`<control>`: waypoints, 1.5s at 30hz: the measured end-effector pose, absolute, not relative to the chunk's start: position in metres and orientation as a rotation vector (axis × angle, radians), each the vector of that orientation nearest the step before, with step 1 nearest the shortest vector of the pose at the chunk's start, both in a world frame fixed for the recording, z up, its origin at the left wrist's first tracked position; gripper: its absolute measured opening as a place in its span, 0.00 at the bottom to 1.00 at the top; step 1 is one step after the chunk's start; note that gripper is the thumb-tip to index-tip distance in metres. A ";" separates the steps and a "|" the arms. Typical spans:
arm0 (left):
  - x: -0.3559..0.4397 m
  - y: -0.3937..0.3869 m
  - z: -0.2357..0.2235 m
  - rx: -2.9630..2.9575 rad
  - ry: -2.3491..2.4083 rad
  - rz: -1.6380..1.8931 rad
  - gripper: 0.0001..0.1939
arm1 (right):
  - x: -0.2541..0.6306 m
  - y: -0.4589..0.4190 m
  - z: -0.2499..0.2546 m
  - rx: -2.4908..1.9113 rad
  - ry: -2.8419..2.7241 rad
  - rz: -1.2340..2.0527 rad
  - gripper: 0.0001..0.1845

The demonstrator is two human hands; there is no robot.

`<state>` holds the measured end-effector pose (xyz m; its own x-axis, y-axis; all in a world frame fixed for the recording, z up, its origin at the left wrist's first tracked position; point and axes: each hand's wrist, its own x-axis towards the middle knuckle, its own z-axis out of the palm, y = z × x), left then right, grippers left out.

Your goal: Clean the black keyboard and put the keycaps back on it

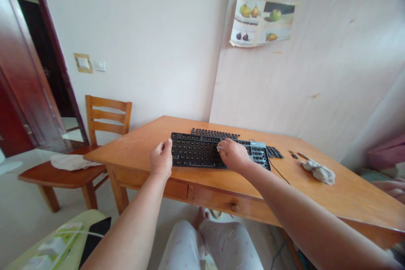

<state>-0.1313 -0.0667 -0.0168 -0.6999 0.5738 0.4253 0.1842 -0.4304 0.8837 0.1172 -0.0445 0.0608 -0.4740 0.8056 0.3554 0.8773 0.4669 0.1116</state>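
A black keyboard (202, 154) with most of its keycaps off lies tilted on the wooden table, its bare switches showing. My left hand (161, 158) is closed round its left edge, thumb on top. Over the middle of the keyboard, my right hand (233, 152) pinches a thin white stick-like piece (219, 147); its exact kind is too small to make out. Behind the keyboard stand rows of loose black keycaps (215, 133). More dark keycaps (274, 152) sit just beyond its right end.
A crumpled greyish cloth (319, 171) lies on the table's (348, 194) right side, near a small dark piece (293, 155). The keyboard's cable (280, 174) runs toward the front edge. A wooden chair (107, 114) stands left; a stool with a power strip (60, 244) is lower left.
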 end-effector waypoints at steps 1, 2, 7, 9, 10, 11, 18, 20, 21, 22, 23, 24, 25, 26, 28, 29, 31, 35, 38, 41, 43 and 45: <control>-0.131 -0.067 -0.016 1.061 1.515 2.213 0.23 | 0.112 -0.045 0.061 -1.426 -2.466 -0.405 0.20; -0.131 -0.067 -0.016 1.057 1.524 2.207 0.23 | 0.106 -0.045 0.061 -1.406 -2.467 -0.401 0.20; -0.131 -0.068 -0.015 1.043 1.533 2.182 0.23 | 0.080 -0.049 0.064 -1.312 -2.509 -0.391 0.18; -0.130 -0.068 -0.015 1.043 1.524 2.190 0.23 | 0.078 -0.050 0.066 -1.293 -2.530 -0.403 0.18; -0.130 -0.068 -0.015 1.047 1.520 2.194 0.23 | 0.079 -0.050 0.066 -1.294 -2.540 -0.412 0.18; -0.130 -0.069 -0.014 1.055 1.518 2.195 0.22 | 0.081 -0.050 0.067 -1.298 -2.551 -0.420 0.18; -0.128 -0.072 -0.012 1.094 1.554 2.181 0.21 | 0.090 -0.053 0.069 -1.345 -2.561 -0.426 0.20; -0.128 -0.073 -0.011 1.089 1.538 2.180 0.21 | 0.085 -0.053 0.068 -1.343 -2.546 -0.408 0.20; -0.128 -0.073 -0.011 1.085 1.530 2.178 0.21 | 0.081 -0.053 0.067 -1.341 -2.539 -0.397 0.20; -0.127 -0.074 -0.011 1.079 1.525 2.178 0.21 | 0.078 -0.053 0.066 -1.338 -2.530 -0.386 0.20; -0.127 -0.074 -0.011 1.072 1.523 2.180 0.21 | 0.074 -0.053 0.066 -1.336 -2.519 -0.374 0.20; -0.127 -0.074 -0.011 1.070 1.523 2.179 0.21 | 0.069 -0.054 0.065 -1.332 -2.507 -0.360 0.20; -0.127 -0.074 -0.011 1.072 1.522 2.177 0.21 | 0.065 -0.054 0.065 -1.323 -2.497 -0.344 0.20; -0.127 -0.074 -0.011 1.074 1.521 2.174 0.21 | 0.060 -0.055 0.065 -1.310 -2.491 -0.326 0.20; -0.127 -0.074 -0.012 1.081 1.511 2.168 0.21 | 0.050 -0.057 0.066 -1.285 -2.483 -0.296 0.19; -0.127 -0.074 -0.012 1.086 1.504 2.166 0.22 | 0.044 -0.058 0.066 -1.276 -2.482 -0.284 0.19; -0.127 -0.074 -0.013 1.089 1.493 2.165 0.22 | 0.034 -0.061 0.068 -1.261 -2.483 -0.266 0.19; -0.127 -0.075 -0.013 1.039 1.480 2.177 0.24 | 0.015 -0.067 0.070 -1.243 -2.500 -0.246 0.20; -0.127 -0.075 -0.013 0.991 1.427 2.176 0.26 | 0.003 -0.070 0.071 -1.231 -2.512 -0.256 0.20; -0.128 -0.073 -0.014 0.974 1.391 2.162 0.28 | -0.007 -0.071 0.071 -1.206 -2.525 -0.286 0.20; -0.128 -0.073 -0.015 0.992 1.393 2.162 0.29 | -0.014 -0.073 0.070 -1.177 -2.526 -0.295 0.20; -0.128 -0.072 -0.017 1.029 1.393 2.170 0.29 | -0.019 -0.073 0.070 -1.134 -2.520 -0.290 0.20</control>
<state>-0.1283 -0.0725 -0.0167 -0.6686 0.6385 0.3813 0.0808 -0.4474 0.8907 -0.0190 -0.0733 0.0698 -0.6128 0.6790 0.4042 0.7531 0.6568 0.0385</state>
